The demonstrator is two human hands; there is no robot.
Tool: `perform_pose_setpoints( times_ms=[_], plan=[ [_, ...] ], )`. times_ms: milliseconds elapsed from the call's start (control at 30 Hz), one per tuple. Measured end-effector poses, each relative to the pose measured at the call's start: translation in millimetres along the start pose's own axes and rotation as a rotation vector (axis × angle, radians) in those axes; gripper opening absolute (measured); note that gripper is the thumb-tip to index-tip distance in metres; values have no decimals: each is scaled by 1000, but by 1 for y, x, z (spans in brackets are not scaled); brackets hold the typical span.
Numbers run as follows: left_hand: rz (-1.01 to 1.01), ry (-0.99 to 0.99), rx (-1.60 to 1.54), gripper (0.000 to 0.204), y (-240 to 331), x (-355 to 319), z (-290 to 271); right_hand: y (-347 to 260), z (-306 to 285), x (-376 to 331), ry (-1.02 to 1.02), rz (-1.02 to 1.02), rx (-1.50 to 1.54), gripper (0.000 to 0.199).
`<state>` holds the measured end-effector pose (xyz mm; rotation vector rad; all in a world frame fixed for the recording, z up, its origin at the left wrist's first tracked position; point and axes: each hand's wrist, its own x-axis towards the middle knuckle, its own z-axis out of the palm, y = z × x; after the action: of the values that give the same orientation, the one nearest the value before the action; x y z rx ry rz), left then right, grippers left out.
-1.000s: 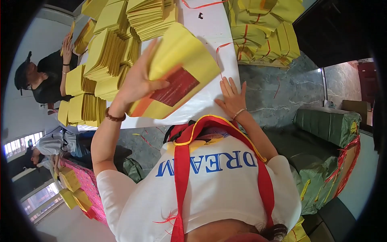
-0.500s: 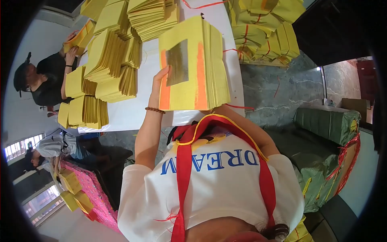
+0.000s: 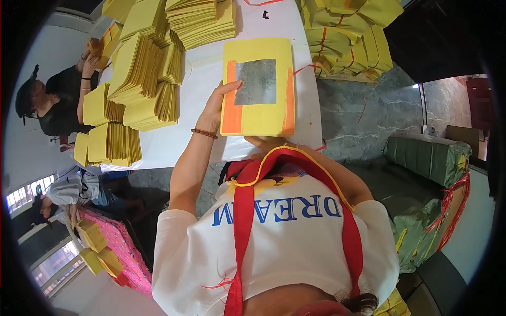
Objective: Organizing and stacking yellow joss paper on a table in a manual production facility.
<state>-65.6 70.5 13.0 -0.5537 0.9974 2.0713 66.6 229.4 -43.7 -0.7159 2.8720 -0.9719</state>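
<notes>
A thick stack of yellow joss paper point(image 3: 258, 120) is held up over the near side of the table, its face turned to me. That face bears a dull silver-grey square and an orange stripe down each side. My left hand point(image 3: 225, 96) grips its left edge, thumb lying on the front beside the square, the other fingers hidden behind. At the bottom edge my right hand point(image 3: 266, 142) supports the stack from below; most of its fingers are out of sight behind the paper.
Several piles of yellow paper point(image 3: 132, 68) cover the left of the white table point(image 3: 200, 84). Tied yellow bundles point(image 3: 342, 47) stand back right, green wrapped packages point(image 3: 427, 163) at right. One co-worker point(image 3: 58, 105) handles paper at far left; another person point(image 3: 79, 192) is by a pink-covered table point(image 3: 118, 242).
The stack has turned so its front faces me squarely and its fanned right side no longer shows. Its top has come down slightly, and both hands stay on it.
</notes>
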Motion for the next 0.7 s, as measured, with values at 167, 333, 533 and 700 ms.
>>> perform_pose_setpoints(
  times_ms=[167, 333, 533, 700],
  plan=[
    [204, -65, 137, 57, -12, 0, 9, 4, -39, -28, -102, -128, 575, 52],
    [261, 26, 239, 65, -19, -5, 13, 23, -107, -74, -372, 317, 1384, 48],
    [298, -32, 359, 73, -16, -3, 11, 76, -109, -42, 340, 575, 1339, 56],
    [306, -10, 494, 78, -14, -18, 0, 50, -82, 1, 525, 679, 1333, 65]
  ],
)
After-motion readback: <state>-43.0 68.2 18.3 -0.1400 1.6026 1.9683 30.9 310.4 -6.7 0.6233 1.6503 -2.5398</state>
